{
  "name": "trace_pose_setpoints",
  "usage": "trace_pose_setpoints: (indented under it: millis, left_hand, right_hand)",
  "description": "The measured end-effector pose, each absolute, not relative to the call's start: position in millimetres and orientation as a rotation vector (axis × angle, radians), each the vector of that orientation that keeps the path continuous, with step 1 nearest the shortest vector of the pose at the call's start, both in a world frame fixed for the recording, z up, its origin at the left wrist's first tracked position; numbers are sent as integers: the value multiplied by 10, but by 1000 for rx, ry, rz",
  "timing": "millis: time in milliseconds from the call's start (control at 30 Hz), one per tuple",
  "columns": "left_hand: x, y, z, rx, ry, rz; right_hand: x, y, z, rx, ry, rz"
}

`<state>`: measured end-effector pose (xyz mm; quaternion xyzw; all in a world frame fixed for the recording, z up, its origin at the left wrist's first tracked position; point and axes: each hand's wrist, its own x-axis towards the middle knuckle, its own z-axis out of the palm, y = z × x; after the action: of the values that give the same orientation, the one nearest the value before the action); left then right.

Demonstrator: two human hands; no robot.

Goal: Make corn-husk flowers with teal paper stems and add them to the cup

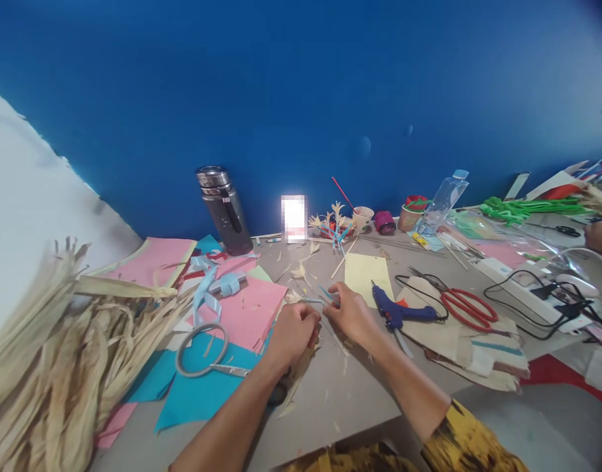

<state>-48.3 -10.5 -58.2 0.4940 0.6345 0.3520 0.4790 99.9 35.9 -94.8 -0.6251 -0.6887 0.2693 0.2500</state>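
Two bare hands are working close together over the middle of the grey bench, their fingertips nearly meeting. The left hand is curling inward, its thumb drawing against the bent fingers; what, if anything, is lying between them cannot be told. The right hand is reaching in from the other side, its thumb and forefinger pinching a light-blue strip, whose narrow end is pointing up and away from the fingers. The strip is thus sitting in the gap between the hands, just above the bench.

Beyond the hands, a pale husk flower is lying on the bench, and a cluster of similar flowers with blue stems is resting farther back. To the right of the right hand, a yellow sheet is lying flat, with a blue glue gun resting partly over its edge and red-handled scissors lying beyond. To the left, grey-handled scissors are resting on turquoise paper, their lower part passing behind the left forearm. Dried husks are heaping at the far left, and a dark flask is standing near the blue wall.
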Motion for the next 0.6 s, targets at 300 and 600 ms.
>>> trace_pose_setpoints:
  millis: [300,600]
  left_hand:
    - [-491,-32,-729,829,1283,1217]
    - [-574,17,-686,639,1061,1448]
  right_hand:
    - [888,250,-739,-1396,-1597,873]
    - [838,110,-620,-1229,-1634,977]
